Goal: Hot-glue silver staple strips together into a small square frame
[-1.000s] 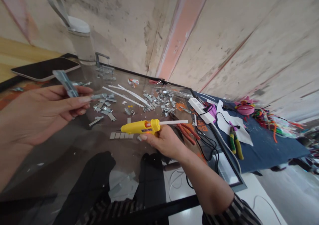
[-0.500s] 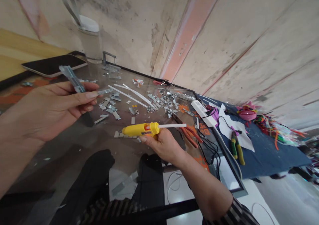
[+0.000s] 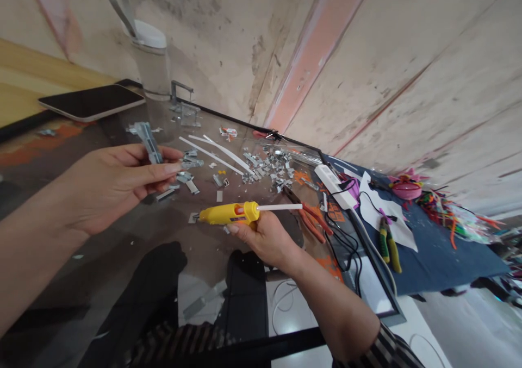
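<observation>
My left hand (image 3: 134, 180) pinches a small silvery-grey built-up piece (image 3: 147, 142) that sticks up above its fingers, over the table on the left. Around a yellow hot glue gun (image 3: 228, 213) my right hand (image 3: 265, 237) is closed, the nozzle pointing left. A white glue stick (image 3: 281, 207) juts from the gun's rear. Just under the nozzle lies a small pale square (image 3: 192, 218) on the dark glossy table (image 3: 163, 224). Beyond the left fingertips are loose silvery strips (image 3: 188, 183), partly hidden by the hand.
Farther back lie a heap of silvery scraps (image 3: 273, 167) and white sticks (image 3: 220, 153). Orange-handled pliers (image 3: 312, 224), black cables (image 3: 346, 254) and a white power strip (image 3: 335, 186) sit at right. A phone (image 3: 92, 101) and lidded bottle (image 3: 150, 63) stand at back left.
My left hand has moved right, nearer the glue gun, with the silvery piece held more upright. The glue gun has shifted slightly left, its nozzle now over the pale square.
</observation>
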The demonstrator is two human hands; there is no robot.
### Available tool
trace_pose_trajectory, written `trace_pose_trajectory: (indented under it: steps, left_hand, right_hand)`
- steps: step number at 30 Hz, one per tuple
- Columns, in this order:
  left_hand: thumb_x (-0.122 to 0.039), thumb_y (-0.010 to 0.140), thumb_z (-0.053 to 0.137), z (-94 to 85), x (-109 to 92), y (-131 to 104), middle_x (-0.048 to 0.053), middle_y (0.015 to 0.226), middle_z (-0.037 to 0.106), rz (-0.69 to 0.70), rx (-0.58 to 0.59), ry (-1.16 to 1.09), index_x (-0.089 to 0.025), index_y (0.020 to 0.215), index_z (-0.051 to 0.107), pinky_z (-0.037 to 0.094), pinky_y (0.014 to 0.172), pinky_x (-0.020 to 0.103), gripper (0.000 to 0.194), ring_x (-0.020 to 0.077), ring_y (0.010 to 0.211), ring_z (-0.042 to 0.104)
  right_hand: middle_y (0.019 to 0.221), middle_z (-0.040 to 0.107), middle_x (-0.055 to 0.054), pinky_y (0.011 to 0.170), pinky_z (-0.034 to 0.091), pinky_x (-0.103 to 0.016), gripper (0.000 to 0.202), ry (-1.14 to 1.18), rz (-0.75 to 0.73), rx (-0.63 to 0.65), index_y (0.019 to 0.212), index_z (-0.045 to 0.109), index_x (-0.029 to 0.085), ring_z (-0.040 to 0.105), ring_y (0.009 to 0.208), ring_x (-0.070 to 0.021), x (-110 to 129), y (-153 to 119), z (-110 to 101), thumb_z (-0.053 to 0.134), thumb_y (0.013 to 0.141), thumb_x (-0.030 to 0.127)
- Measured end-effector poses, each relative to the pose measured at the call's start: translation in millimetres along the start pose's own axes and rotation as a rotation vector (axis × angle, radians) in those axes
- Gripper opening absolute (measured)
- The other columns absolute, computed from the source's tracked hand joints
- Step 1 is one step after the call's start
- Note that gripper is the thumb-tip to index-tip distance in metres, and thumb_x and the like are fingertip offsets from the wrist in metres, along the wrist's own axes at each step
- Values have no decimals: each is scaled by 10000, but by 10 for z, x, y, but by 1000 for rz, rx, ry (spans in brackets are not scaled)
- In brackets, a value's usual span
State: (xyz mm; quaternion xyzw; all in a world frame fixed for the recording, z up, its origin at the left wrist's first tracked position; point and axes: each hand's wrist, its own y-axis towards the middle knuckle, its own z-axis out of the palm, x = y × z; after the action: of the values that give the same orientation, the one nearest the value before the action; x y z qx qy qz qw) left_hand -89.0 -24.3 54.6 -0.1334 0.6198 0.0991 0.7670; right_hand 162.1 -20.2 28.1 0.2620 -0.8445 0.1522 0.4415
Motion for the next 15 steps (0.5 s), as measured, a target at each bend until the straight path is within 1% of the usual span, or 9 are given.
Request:
trace_pose_trajectory:
  steps: [3,6,9,12,15]
  left_hand:
    - [-191,558,775,0,6,14,31,660,679,-24,11,9,-173,838,732,513,448,232,284,145,544,623]
    - [-177,558,774,-2,3,15,33,652,680,-55,8,11,-172,836,735,514,452,234,281,146,541,621]
    - [-173,575,772,-3,4,4,32,647,677,-48,7,4,-171,836,737,506,452,228,263,140,537,616]
    - [-172,585,772,-3,13,5,32,651,674,-36,20,2,-171,831,735,504,465,228,249,137,544,613]
    - [-170,575,780,-2,24,23,34,664,680,-39,23,4,-165,830,735,503,480,220,259,130,559,614]
  right_hand:
    - [904,674,-51,763,470,-254,352,1,8,8,1060,676,130,566,778,-144,15,4,6,578,898,426]
    - [850,652,-43,726,460,-251,340,-12,33,-5,1013,675,127,543,737,-139,29,6,10,584,890,431]
    - [811,629,-32,692,448,-239,328,3,21,-20,981,665,132,530,715,-134,15,10,15,580,892,435]
    - [802,623,-27,683,443,-235,323,25,9,-24,998,666,131,521,700,-129,-5,17,17,580,894,424]
    - [816,624,-31,705,446,-236,321,50,5,-20,999,667,132,529,720,-133,-1,21,16,578,895,423]
